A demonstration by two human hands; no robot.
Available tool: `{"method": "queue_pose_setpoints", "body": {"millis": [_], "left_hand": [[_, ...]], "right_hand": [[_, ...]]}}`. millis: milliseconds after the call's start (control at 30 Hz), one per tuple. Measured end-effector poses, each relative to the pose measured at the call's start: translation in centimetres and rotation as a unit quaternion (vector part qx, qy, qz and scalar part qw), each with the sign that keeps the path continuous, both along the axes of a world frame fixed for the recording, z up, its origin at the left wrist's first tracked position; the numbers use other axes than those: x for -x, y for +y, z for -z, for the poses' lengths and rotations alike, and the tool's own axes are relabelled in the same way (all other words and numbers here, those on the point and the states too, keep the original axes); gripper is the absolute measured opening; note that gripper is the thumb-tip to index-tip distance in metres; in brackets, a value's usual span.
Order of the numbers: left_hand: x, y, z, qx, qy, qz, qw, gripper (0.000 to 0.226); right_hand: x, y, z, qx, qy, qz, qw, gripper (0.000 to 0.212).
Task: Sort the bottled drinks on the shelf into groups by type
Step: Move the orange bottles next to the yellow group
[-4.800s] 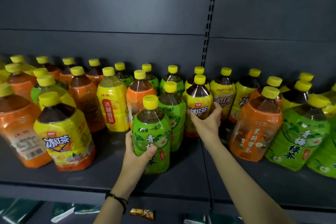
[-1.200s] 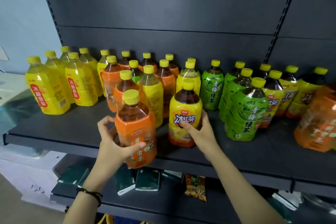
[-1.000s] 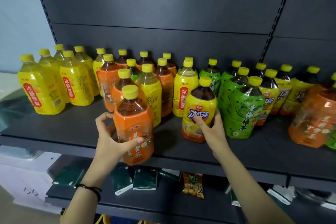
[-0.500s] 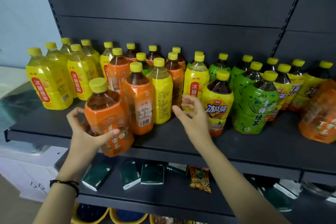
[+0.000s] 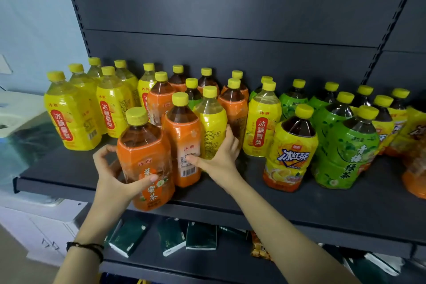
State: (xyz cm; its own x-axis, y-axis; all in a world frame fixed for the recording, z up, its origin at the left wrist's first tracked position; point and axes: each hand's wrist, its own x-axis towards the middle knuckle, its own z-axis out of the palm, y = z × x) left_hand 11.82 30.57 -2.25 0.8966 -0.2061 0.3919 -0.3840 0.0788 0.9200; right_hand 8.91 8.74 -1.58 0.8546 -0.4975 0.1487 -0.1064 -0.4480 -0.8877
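Observation:
Yellow-capped drink bottles crowd a dark shelf (image 5: 299,205). My left hand (image 5: 113,180) grips an orange-labelled tea bottle (image 5: 145,157) that stands at the shelf's front edge. My right hand (image 5: 219,159) wraps around the lower part of a yellow-labelled bottle (image 5: 213,127) in the mixed middle cluster, and its thumb rests on the neighbouring orange bottle (image 5: 184,143). A yellow iced-tea bottle with dark liquid (image 5: 291,152) stands alone to the right, beside the green tea bottles (image 5: 345,152). Yellow pear-drink bottles (image 5: 66,117) are grouped at the far left.
More yellow and orange bottles run off the right edge (image 5: 412,145). The shelf below holds dark green packets (image 5: 200,235) and a snack bag (image 5: 259,246). A white cabinet (image 5: 34,217) stands left of the shelving. The shelf's front right strip is bare.
My right hand let go of the iced-tea bottle beside the green ones and moved left onto the yellow bottle. My left hand carried the orange bottle left, next to the other orange ones.

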Motion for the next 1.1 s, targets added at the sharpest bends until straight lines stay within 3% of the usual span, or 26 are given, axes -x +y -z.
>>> {"method": "queue_pose_setpoints", "body": {"millis": [300, 433, 533, 733, 933, 1033, 1100], "left_hand": [[-0.2, 2.1, 0.1, 0.014, 0.003, -0.015, 1.0, 0.093], [0.6, 2.2, 0.2, 0.019, 0.001, -0.009, 1.0, 0.095], [1.9, 1.2, 0.3, 0.024, -0.009, 0.008, 1.0, 0.093], [4.2, -4.0, 0.4, 0.036, -0.023, 0.074, 0.996, 0.092], [3.9, -7.1, 0.3, -0.052, -0.058, 0.041, 0.996, 0.077], [3.1, -6.3, -0.1, -0.079, -0.119, -0.044, 0.989, 0.05], [2.2, -5.8, -0.6, -0.072, -0.135, -0.137, 0.979, 0.057]], "right_hand": [[-1.6, 2.3, 0.9, -0.001, -0.044, -0.013, 0.999, 0.123], [-0.1, 0.6, 0.4, -0.08, -0.07, -0.066, 0.992, 0.093], [2.3, 0.3, -0.2, -0.079, -0.118, -0.093, 0.985, 0.072], [5.8, 2.0, -1.8, -0.128, -0.114, -0.27, 0.947, 0.083], [6.8, -0.5, -2.3, -0.128, -0.152, -0.16, 0.967, 0.071], [6.9, -1.7, -2.2, -0.139, -0.157, -0.118, 0.971, 0.071], [6.7, -2.5, -1.9, -0.145, -0.161, -0.088, 0.972, 0.071]]}}
